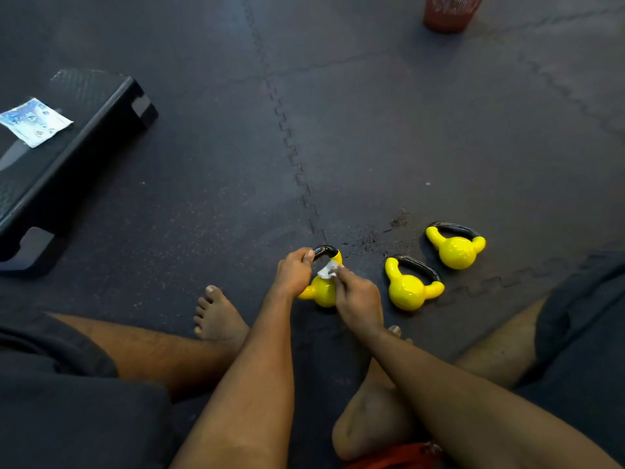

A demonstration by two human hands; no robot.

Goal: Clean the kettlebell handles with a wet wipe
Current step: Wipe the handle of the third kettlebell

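Kettlebell (320,292) on floor (203,204), between hands. The left hand (293,273) grips its handle (325,250); the right hand (355,299) pinches wipe (327,270) against handle's right end. Second kettlebell (410,291) just right of right hand, third kettlebell (456,252) beyond it.

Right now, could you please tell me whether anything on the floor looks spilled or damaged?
Dark crumbly specks lie scattered on the dark rubber floor mat beside its jigsaw seam, beyond the middle yellow kettlebell; it looks like spilled grit or crumbling mat.
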